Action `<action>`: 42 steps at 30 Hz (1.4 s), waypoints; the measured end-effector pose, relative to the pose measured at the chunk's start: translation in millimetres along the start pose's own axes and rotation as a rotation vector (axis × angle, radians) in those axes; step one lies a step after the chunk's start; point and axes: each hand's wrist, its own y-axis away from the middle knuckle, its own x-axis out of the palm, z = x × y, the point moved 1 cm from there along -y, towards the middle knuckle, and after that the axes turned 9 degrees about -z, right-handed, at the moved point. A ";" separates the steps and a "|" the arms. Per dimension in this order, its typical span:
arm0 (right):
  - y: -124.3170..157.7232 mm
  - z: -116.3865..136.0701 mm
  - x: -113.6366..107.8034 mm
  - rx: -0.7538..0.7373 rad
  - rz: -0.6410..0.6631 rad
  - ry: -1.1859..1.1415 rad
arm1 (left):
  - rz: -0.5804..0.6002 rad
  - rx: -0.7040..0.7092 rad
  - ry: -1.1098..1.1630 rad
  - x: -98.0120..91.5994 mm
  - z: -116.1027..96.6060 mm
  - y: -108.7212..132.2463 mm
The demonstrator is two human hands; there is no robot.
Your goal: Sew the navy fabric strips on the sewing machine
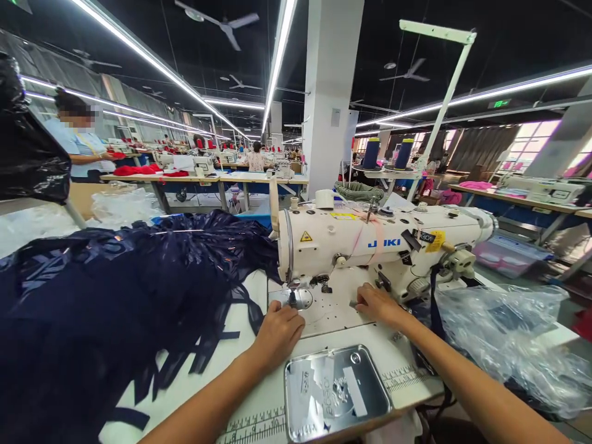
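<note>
A white JUKI sewing machine [333, 243] stands in front of me. My left hand [280, 330] is at its presser foot [292, 298], fingers bent and pressed together at the front of the needle plate [304, 299]. What they hold, if anything, is hidden. To the right, my right hand [377, 303] is over the machine bed [330, 314] under the arm, fingers curled in a pinch. A small greyish edge shows at its fingertips, too little to name. Left of the machine lies a large heap of navy fabric pieces [124, 290] with dangling straps.
A shiny metal tin lid [337, 394] lies at the table's front, beside printed ruler marks [259, 425]. Clear plastic bags [504, 333] are piled at right. Navy thread cones [371, 153] stand behind the machine. A person in light blue [76, 145] stands far left.
</note>
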 end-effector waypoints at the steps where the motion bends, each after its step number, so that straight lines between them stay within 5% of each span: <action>1: -1.0 -0.7 0.1 -0.002 -0.002 -0.027 | 0.021 -0.025 -0.008 0.0 0.5 0.9; 7: -3.4 28.6 9.8 -0.041 -0.033 -0.335 | 0.060 -0.091 -0.037 0.0 3.8 2.2; 13: 1.9 91.6 38.3 -0.056 0.152 -0.756 | 0.027 -0.100 -0.044 0.0 3.1 2.8; 26: 4.6 113.4 39.0 -0.114 0.050 -0.626 | 0.047 -0.100 -0.065 4.1 2.3 5.2; 31: 7.7 101.6 37.8 -0.144 0.056 -0.631 | 0.027 -0.191 0.009 2.8 2.9 4.9; 35: 9.7 65.1 37.8 -0.101 0.043 -0.610 | 0.028 -0.381 0.121 -0.2 7.0 1.5; 42: 23.7 14.2 16.1 -0.108 -0.202 -0.419 | 0.031 -0.615 0.143 0.1 16.2 -3.6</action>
